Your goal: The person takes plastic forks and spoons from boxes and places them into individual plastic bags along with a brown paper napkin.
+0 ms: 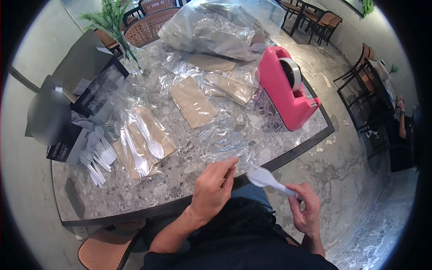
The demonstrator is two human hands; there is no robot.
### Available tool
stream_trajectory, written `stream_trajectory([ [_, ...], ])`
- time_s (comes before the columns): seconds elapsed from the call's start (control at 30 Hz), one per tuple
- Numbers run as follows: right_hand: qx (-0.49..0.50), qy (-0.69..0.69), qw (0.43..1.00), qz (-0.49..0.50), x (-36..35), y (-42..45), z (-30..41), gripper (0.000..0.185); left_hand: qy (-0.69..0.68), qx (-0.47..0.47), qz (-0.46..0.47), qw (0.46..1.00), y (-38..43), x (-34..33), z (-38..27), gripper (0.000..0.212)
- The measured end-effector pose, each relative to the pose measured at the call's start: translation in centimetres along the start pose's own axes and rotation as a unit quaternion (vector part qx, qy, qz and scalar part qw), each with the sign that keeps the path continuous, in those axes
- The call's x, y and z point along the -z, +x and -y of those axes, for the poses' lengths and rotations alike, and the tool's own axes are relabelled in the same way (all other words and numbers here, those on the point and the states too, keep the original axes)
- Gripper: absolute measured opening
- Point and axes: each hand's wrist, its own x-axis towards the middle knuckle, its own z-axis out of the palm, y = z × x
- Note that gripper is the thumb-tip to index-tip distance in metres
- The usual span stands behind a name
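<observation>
In my right hand [305,207] is a white plastic spoon [261,177], pinched by its handle and slightly blurred. Its bowl points left, just off the table's front edge. My left hand [212,189] is over that edge, its fingertips at a crumpled clear plastic bag [224,135]; whether they pinch the film is unclear. Just beyond lies a folded brown paper napkin [194,101]. To the left, a clear plastic packet [168,148] holds brown napkins with a white plastic fork [139,162] and spoon [150,136].
A pink tape dispenser [287,94] stands near the right edge of the stone-patterned table [135,199]. Loose white forks [91,167] and spoons lie beside cutlery boxes [64,148] at left. A large clear bag [216,30] and a plant vase [131,57] stand behind. Another person [401,135] sits far right.
</observation>
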Motion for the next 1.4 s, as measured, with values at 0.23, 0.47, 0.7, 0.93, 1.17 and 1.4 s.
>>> stream_trajectory([
  [0.23, 0.007, 0.011, 0.999, 0.037, -1.1, 0.3, -0.3, 0.032, -0.023, -0.013, -0.053, 0.998, -0.3, -1.0, -0.6, 0.026],
  [0.47, -0.008, -0.002, 1.000, 0.030, -1.7, 0.8, -0.6, 0.035, -0.018, -0.015, -0.040, 0.999, -0.7, -1.4, -0.8, 0.031],
  [0.7, 0.019, -0.041, 0.999, 0.030, -2.0, 0.9, -0.6, 0.037, 0.041, 0.019, -0.033, 0.998, -1.0, -1.7, 0.2, 0.033],
  [0.93, 0.033, -0.053, 0.996, 0.057, -2.4, 0.9, 0.1, 0.045, 0.175, -0.120, -0.122, 0.970, -0.3, -1.4, -0.6, 0.032],
  [1.17, 0.081, -0.049, 0.995, -0.011, -4.5, 1.8, 0.9, 0.045, 0.075, -0.181, -0.071, 0.978, -1.3, -1.9, -1.0, 0.034],
  [1.4, 0.187, 0.013, 0.978, -0.096, -7.8, 4.0, -0.5, 0.040, 0.025, -0.176, -0.055, 0.983, -1.6, -1.8, -2.1, 0.034],
])
